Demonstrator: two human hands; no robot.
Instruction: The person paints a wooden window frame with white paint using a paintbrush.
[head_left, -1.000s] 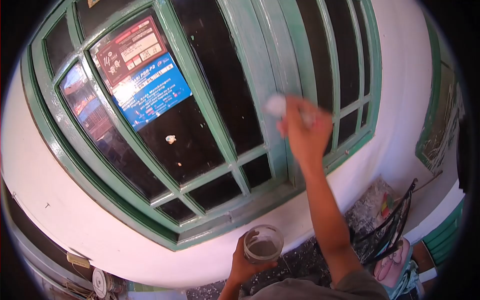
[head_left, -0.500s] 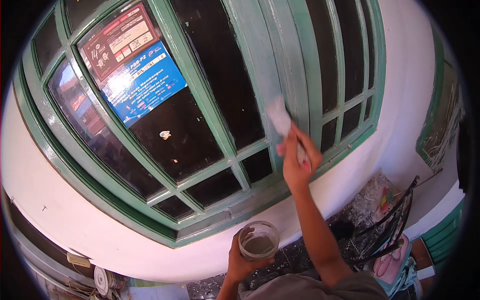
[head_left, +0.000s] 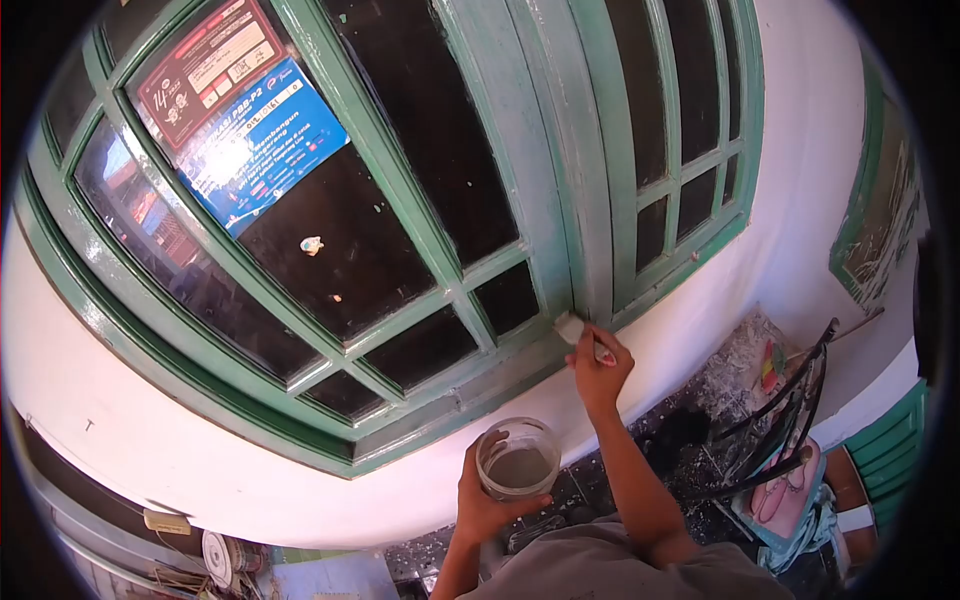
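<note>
My right hand grips a paintbrush, its bristles against the lower part of the green window frame, near the bottom of the wide upright post. Below and to the left, my left hand is wrapped around a clear round tub with greyish-green paint in it. The tub is held upright, just off the white wall. Most of the brush handle is hidden by my right fingers.
Red and blue stickers are on the left glass pane. Black bent tubes and pink sandals are at the lower right. A paint-spattered sheet lies by the wall. At the lower left stands a can.
My right hand has brought the brush down the post to the bottom of the frame. The tub in my left hand stays about where it was. The view has shifted slightly.
</note>
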